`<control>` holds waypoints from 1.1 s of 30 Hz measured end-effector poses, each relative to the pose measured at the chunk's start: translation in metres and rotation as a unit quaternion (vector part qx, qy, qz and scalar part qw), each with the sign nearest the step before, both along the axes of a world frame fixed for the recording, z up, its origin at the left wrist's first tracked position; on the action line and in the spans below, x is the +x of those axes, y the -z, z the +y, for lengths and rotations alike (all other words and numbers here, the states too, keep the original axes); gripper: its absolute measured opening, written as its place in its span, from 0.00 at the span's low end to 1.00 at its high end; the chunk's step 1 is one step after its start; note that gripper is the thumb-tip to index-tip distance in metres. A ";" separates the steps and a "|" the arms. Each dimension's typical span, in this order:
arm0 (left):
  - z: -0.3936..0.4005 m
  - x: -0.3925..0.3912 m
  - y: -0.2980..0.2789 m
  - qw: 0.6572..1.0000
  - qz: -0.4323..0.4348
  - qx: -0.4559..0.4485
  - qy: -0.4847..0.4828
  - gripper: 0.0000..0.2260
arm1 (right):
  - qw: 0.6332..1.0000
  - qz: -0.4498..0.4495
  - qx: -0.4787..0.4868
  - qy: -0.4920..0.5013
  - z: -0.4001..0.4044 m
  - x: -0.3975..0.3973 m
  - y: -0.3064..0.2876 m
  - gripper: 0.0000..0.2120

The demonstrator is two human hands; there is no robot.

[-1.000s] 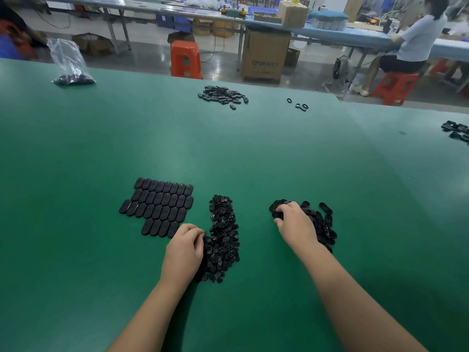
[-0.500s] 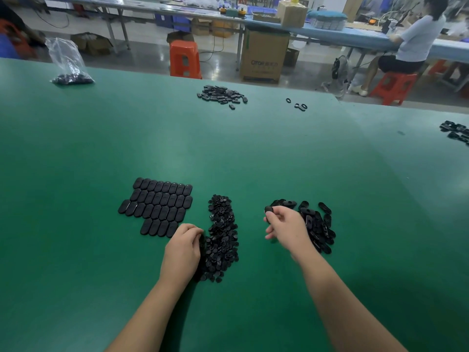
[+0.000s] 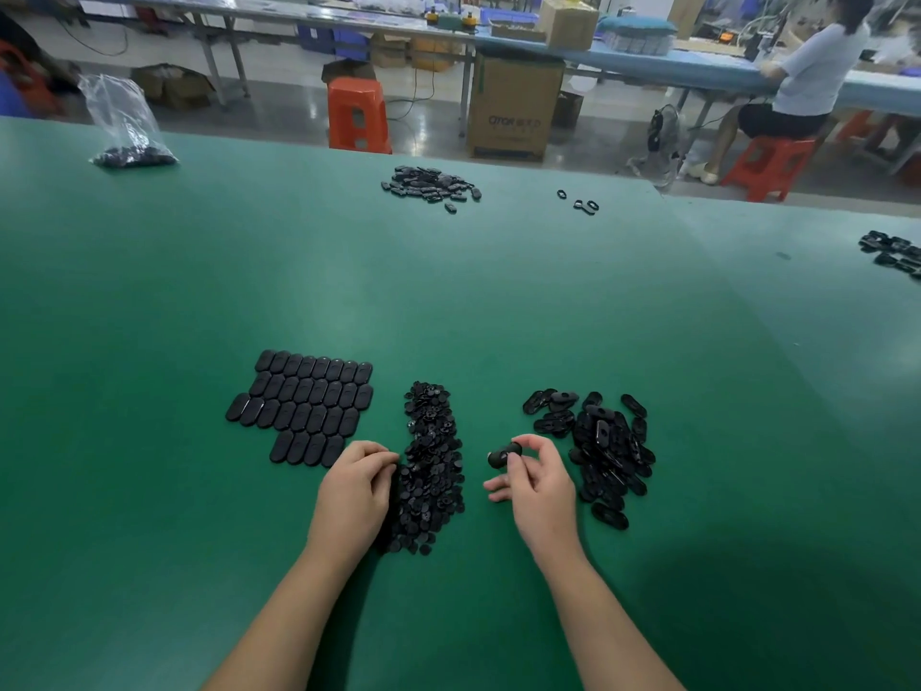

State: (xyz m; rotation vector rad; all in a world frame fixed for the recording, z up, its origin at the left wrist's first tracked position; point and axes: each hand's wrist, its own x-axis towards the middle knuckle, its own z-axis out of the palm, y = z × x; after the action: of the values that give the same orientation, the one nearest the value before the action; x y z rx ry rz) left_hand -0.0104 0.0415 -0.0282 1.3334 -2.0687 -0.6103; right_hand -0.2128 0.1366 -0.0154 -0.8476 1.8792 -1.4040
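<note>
On the green table (image 3: pixel 498 301) lie three groups of black plastic parts. Flat oval pieces are laid in neat rows (image 3: pixel 304 406) on the left. A long heap of small round parts (image 3: pixel 431 466) runs down the middle. A loose pile of oval shells (image 3: pixel 603 451) sits on the right. My right hand (image 3: pixel 536 483) pinches one oval shell (image 3: pixel 503 455) between thumb and fingers, just left of that pile. My left hand (image 3: pixel 356 491) rests with curled fingers against the left edge of the middle heap; whether it holds a part is hidden.
Farther back lie another heap of black parts (image 3: pixel 431 187), a few loose rings (image 3: pixel 580 203) and a clear bag of parts (image 3: pixel 127 127). More parts (image 3: pixel 894 254) sit at the right edge. Beyond the table stand an orange stool (image 3: pixel 356 114), a cardboard box (image 3: pixel 513 109) and a seated person (image 3: pixel 802 87).
My right hand has lifted an oval shell out of the right pile and drawn it left and toward me. My left hand has stayed at the middle heap.
</note>
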 end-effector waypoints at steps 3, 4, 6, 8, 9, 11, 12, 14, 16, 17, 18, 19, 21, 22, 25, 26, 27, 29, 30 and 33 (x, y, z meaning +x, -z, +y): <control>0.000 -0.001 0.002 1.000 -0.005 0.000 -0.008 0.07 | 1.000 0.002 0.001 0.001 0.001 0.000 0.001 0.07; 0.001 -0.002 0.002 1.000 -0.006 0.001 -0.010 0.07 | 1.000 0.003 0.000 0.002 0.001 0.000 0.001 0.07; 0.000 -0.002 0.002 1.000 -0.005 0.003 -0.013 0.07 | 1.000 0.003 -0.004 0.004 0.001 0.000 0.000 0.07; -0.001 -0.001 0.002 1.000 -0.004 0.003 -0.014 0.05 | 1.000 0.006 -0.005 0.002 0.001 0.000 0.000 0.07; -0.001 -0.001 0.002 1.000 -0.003 0.003 -0.013 0.04 | 1.000 0.009 -0.004 0.002 0.001 0.000 0.000 0.07; -0.001 -0.001 0.000 1.000 -0.002 0.009 -0.013 0.03 | 1.000 0.015 0.001 0.002 0.001 0.000 0.000 0.07; -0.001 -0.001 0.000 1.000 -0.001 0.011 -0.013 0.04 | 1.000 0.015 0.001 0.003 0.001 0.000 0.000 0.07; -0.001 -0.001 -0.001 1.000 0.004 0.014 -0.018 0.05 | 1.000 0.012 0.000 0.007 0.001 0.000 0.001 0.05; 0.000 0.000 -0.003 0.999 0.024 0.025 -0.032 0.08 | 1.000 0.013 0.000 0.010 0.001 0.000 0.001 0.03; 0.001 0.001 -0.004 0.998 0.034 0.031 -0.038 0.08 | 1.000 0.015 0.001 0.011 0.000 0.000 0.002 0.02; 0.001 0.001 -0.005 0.998 0.041 0.036 -0.042 0.08 | 1.000 0.019 0.001 0.010 0.000 0.000 0.002 0.02; 0.002 0.001 -0.005 0.997 0.046 0.039 -0.043 0.09 | 1.000 0.022 0.000 0.009 0.000 0.000 0.003 0.02; 0.001 0.002 -0.007 0.997 0.056 0.041 -0.043 0.09 | 1.000 0.025 0.000 0.007 0.000 0.000 0.003 0.02; 0.001 0.002 -0.007 0.996 0.059 0.042 -0.043 0.09 | 1.000 0.026 0.000 0.006 0.001 0.000 0.004 0.02; 0.000 0.003 -0.006 0.996 0.064 0.051 -0.041 0.11 | 1.000 0.028 0.001 0.005 0.001 0.001 0.004 0.03; 0.000 0.004 -0.006 0.995 0.066 0.055 -0.040 0.11 | 1.000 0.029 0.000 0.006 0.001 0.001 0.004 0.03; 0.000 0.004 -0.005 0.995 0.067 0.059 -0.040 0.11 | 1.000 0.030 0.000 0.006 0.001 0.001 0.004 0.03; 0.000 0.005 -0.005 0.995 0.067 0.064 -0.042 0.10 | 0.999 0.033 0.000 0.005 0.001 0.001 0.004 0.03; 0.000 0.005 -0.005 0.995 0.066 0.065 -0.041 0.11 | 0.999 0.034 0.000 0.004 0.002 0.000 0.004 0.03; 0.001 0.005 -0.006 0.996 0.062 0.061 -0.034 0.14 | 0.999 0.034 -0.002 0.003 0.002 0.000 0.005 0.03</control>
State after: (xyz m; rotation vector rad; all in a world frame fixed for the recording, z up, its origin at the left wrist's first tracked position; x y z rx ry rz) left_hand -0.0055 0.0422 -0.0219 1.3919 -1.9061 -0.7807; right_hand -0.2127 0.1383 -0.0199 -0.9033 1.9316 -1.3980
